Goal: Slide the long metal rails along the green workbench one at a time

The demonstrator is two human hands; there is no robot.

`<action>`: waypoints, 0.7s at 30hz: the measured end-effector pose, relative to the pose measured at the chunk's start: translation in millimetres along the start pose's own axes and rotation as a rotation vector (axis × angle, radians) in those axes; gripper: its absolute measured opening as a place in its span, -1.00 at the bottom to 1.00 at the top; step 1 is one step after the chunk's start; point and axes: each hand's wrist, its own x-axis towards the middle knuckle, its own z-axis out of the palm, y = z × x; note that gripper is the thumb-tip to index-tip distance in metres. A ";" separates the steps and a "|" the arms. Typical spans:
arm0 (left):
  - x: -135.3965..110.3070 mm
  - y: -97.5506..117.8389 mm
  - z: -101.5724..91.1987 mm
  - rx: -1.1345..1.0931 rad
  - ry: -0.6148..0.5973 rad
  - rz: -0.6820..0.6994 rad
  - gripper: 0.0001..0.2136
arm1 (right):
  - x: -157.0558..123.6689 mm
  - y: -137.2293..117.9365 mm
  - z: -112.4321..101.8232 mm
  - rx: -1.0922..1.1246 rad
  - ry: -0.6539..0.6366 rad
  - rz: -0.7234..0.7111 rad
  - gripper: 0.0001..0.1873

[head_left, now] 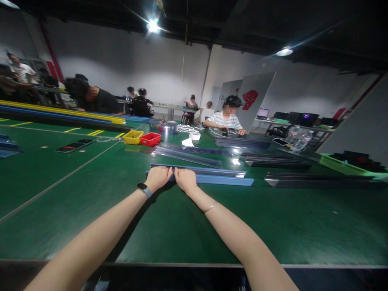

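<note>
Just below the frame's middle, the left hand (160, 178) and right hand (186, 180) both clench their grip on the blue profile (226, 180) on the green counter (194, 230). That piece seems mid-handling; dark profiles (324, 181) at right lie untouched.
</note>
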 end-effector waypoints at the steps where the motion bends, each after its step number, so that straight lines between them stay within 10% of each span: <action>1: 0.6 -0.4 0.2 0.003 -0.001 -0.003 -0.48 | 0.0 0.1 -0.2 -0.003 0.005 0.010 -0.49; 21: -2.9 3.3 -3.9 -0.041 0.033 0.080 -0.53 | -1.0 1.1 -0.8 -0.011 -0.006 -0.005 -0.50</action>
